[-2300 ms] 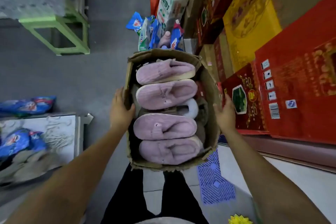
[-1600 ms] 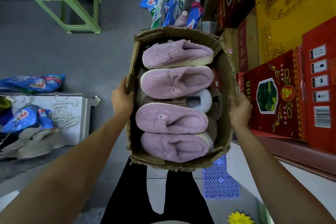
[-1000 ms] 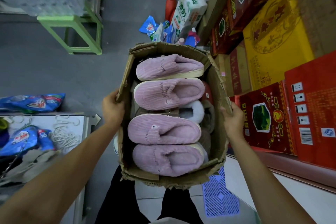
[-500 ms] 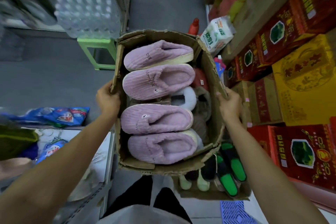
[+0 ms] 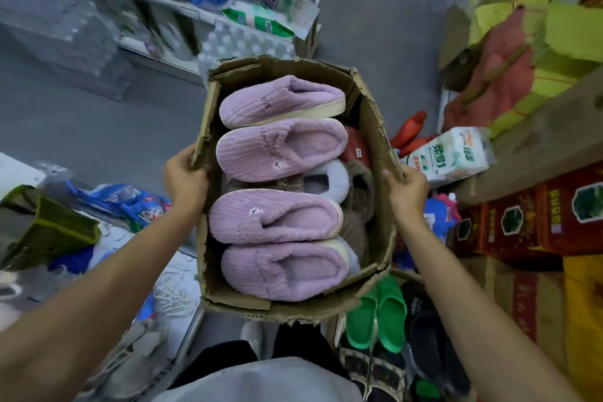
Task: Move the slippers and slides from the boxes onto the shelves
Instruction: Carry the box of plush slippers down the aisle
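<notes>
Since half a second ago the view has swung up and left: the cardboard box sits in much the same place in frame, while a shelf of packets has come into sight beyond it and the red cartons have slid down to its right. Four lilac slippers lie side by side in the box, over brown and white fleecy ones. The left hand clamps its grip on the box's left wall, fingers curled over the rim; the right hand grips the right wall likewise. Below the box's near right corner, green slides lie in a second box.
</notes>
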